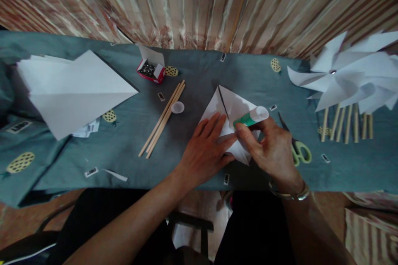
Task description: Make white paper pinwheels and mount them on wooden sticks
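A square of white paper (241,105) with a slit running in from its far corner lies on the cloth in front of me. My left hand (207,147) rests on its near-left part, fingers spread and pressing it down. In my right hand (267,143) is a green and white glue stick (251,116), tilted with one end down at the middle of the paper. The hand hides part of that lower end. A small round whitish cap (177,107) lies left of the paper, against several thin wooden sticks (163,122).
Scissors (300,151) with green handles lie beside my right hand. Finished paper pinwheels (338,72) on sticks are heaped at the right. White paper sheets (77,103) are stacked at the left, near an open red box of metal pins (151,70). A curtain (199,8) hangs behind the table.
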`<state>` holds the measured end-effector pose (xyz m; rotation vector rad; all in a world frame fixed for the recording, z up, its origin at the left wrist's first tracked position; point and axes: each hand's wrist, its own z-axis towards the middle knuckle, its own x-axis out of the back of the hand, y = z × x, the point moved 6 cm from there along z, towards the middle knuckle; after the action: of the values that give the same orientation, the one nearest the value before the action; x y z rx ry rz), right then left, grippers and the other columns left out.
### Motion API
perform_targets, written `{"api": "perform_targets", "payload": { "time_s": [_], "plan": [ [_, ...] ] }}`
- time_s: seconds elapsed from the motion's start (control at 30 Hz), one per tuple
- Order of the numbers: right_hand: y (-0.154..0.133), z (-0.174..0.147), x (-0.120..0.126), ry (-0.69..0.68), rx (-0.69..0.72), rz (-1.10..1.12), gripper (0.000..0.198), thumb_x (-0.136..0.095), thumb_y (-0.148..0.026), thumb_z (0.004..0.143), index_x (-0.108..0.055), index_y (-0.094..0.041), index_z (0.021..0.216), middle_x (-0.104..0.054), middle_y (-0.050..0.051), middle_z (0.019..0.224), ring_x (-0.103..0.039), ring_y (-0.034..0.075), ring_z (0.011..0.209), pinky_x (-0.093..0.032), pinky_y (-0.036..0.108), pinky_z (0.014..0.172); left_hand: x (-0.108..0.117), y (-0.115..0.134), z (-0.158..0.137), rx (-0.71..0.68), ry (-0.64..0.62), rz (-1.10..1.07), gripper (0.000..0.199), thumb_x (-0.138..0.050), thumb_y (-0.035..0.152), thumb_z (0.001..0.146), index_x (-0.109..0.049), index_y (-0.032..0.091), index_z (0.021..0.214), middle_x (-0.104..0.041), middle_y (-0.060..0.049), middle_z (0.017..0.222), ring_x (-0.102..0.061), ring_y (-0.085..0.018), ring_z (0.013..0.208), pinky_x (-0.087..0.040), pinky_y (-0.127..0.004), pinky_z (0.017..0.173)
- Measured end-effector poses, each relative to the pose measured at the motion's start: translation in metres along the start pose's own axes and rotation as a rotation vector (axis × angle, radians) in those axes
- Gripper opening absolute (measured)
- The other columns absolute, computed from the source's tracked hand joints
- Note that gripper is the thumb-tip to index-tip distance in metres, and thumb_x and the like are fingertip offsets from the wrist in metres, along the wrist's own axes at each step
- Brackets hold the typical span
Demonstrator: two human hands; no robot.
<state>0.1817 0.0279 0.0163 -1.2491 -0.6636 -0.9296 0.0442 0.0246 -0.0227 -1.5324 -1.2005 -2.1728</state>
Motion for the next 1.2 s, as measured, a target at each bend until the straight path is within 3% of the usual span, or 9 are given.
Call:
{"api": "perform_targets", "payload": {
  "time_s": [0.17,0.3,0.43,0.53,0.7,0.87,0.97,1.07,1.2],
  "plan": [
    [0.023,0.001,0.017,0.143,-0.198,0.201,0.026,-0.069,-0.045,0.082,-0.067,-0.019,0.086,-0.07,0.003,0.075,-0.066,0.02,0.067,-0.052,0.035,0.065,0.004,0.001,0.0,-0.003,0.017,-0.018,0.047,-0.063,0.045,0.087,-0.058,0.024,0.129,-0.036,-0.016,0.155,-0.026,-0.037,0.147,-0.032,-0.057,0.112],
    [0.05,0.002,0.025,0.367,-0.39,0.803,0.018,-0.076,-0.036,0.075,-0.068,-0.021,0.079,-0.068,-0.002,0.072,-0.063,0.014,0.063,-0.055,0.031,0.064,0.003,0.002,0.0,-0.011,0.009,0.001,0.049,-0.062,0.044,0.088,-0.056,0.024,0.131,-0.035,-0.017,0.155,-0.025,-0.037,0.147,-0.032,-0.056,0.112],
    [0.069,0.0,0.005,0.231,-0.62,1.241,0.013,-0.079,-0.029,0.071,-0.07,-0.022,0.077,-0.071,-0.004,0.072,-0.067,0.011,0.064,-0.059,0.026,0.068,0.011,0.005,-0.004,-0.071,0.071,0.054,0.064,-0.052,0.054,0.091,-0.04,0.022,0.145,-0.034,-0.019,0.155,-0.026,-0.036,0.147,-0.03,-0.057,0.113],
    [0.069,0.0,-0.003,0.117,-0.582,1.339,0.01,-0.075,-0.029,0.076,-0.071,-0.023,0.082,-0.074,-0.003,0.077,-0.072,0.013,0.072,-0.062,0.029,0.08,0.034,-0.001,-0.009,-0.112,0.208,0.083,0.061,-0.041,0.051,0.097,-0.035,0.015,0.146,-0.044,-0.019,0.149,-0.033,-0.029,0.143,-0.029,-0.05,0.116],
    [0.063,-0.001,-0.01,0.082,-0.561,1.472,0.011,-0.076,-0.031,0.074,-0.068,-0.024,0.077,-0.077,-0.001,0.078,-0.075,0.016,0.074,-0.064,0.032,0.076,0.075,-0.055,-0.019,0.185,0.447,0.154,0.057,-0.055,0.025,0.091,-0.037,0.017,0.144,-0.053,-0.016,0.14,-0.047,-0.031,0.131,-0.038,-0.05,0.108],
    [0.043,-0.003,-0.023,-0.035,-0.541,1.502,0.017,-0.072,-0.037,0.077,-0.068,-0.021,0.083,-0.078,0.003,0.08,-0.076,0.019,0.076,-0.064,0.033,0.075,0.077,-0.093,-0.021,0.279,0.393,0.132,0.035,-0.057,0.015,0.086,-0.057,0.015,0.122,-0.067,-0.011,0.119,-0.059,-0.03,0.112,-0.049,-0.049,0.095],
    [0.031,-0.007,-0.031,-0.122,-0.549,1.488,0.024,-0.072,-0.04,0.078,-0.068,-0.019,0.09,-0.079,0.005,0.082,-0.076,0.019,0.077,-0.064,0.03,0.074,0.076,-0.089,-0.019,0.238,0.396,0.119,0.023,-0.054,0.019,0.092,-0.062,0.017,0.113,-0.069,-0.008,0.11,-0.061,-0.028,0.107,-0.051,-0.048,0.093],
    [0.022,-0.012,-0.037,-0.138,-0.604,1.554,0.026,-0.075,-0.04,0.074,-0.068,-0.019,0.087,-0.078,0.004,0.08,-0.076,0.017,0.075,-0.063,0.027,0.074,0.075,-0.069,-0.017,0.158,0.444,0.011,0.023,-0.054,0.019,0.092,-0.063,0.018,0.114,-0.067,-0.007,0.112,-0.062,-0.023,0.106,-0.053,-0.042,0.093],
    [0.014,-0.018,-0.042,-0.163,-0.652,1.621,0.024,-0.079,-0.035,0.07,-0.068,-0.019,0.085,-0.078,0.002,0.078,-0.076,0.015,0.073,-0.063,0.024,0.073,0.065,-0.046,-0.014,0.129,0.404,-0.201,0.029,-0.058,0.013,0.087,-0.067,0.02,0.113,-0.066,-0.006,0.107,-0.066,-0.017,0.095,-0.056,-0.032,0.083]
  ]
}}
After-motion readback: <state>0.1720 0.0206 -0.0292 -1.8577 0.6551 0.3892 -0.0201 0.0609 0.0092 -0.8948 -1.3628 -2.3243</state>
